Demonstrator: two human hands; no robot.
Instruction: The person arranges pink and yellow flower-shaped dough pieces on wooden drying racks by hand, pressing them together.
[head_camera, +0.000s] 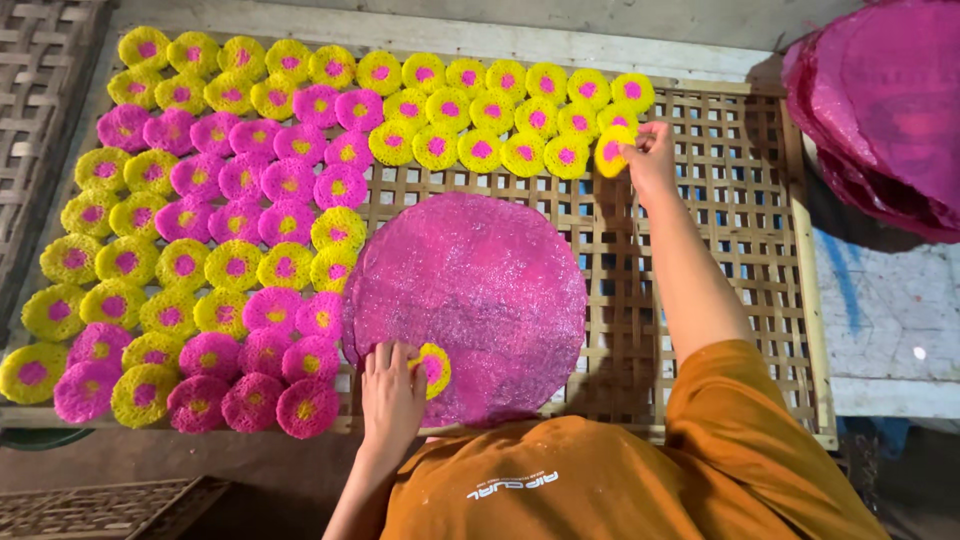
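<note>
My left hand (390, 390) rests on the near edge of a large pink round netted sheet (470, 290) and holds a small yellow disc with a pink centre (434, 368). My right hand (652, 160) reaches to the far right of the woven bamboo tray (740, 220) and grips another yellow disc with a pink centre (612, 150), at the end of the yellow rows. Several yellow discs (480, 100) and pink discs (250, 180) lie in tight rows over the tray's left and far parts.
A stack of large pink round sheets (880, 110) sits at the upper right, off the tray. Another woven tray (40, 100) leans at the left, and one more (100, 505) lies at the lower left. Bare lattice shows at the tray's right.
</note>
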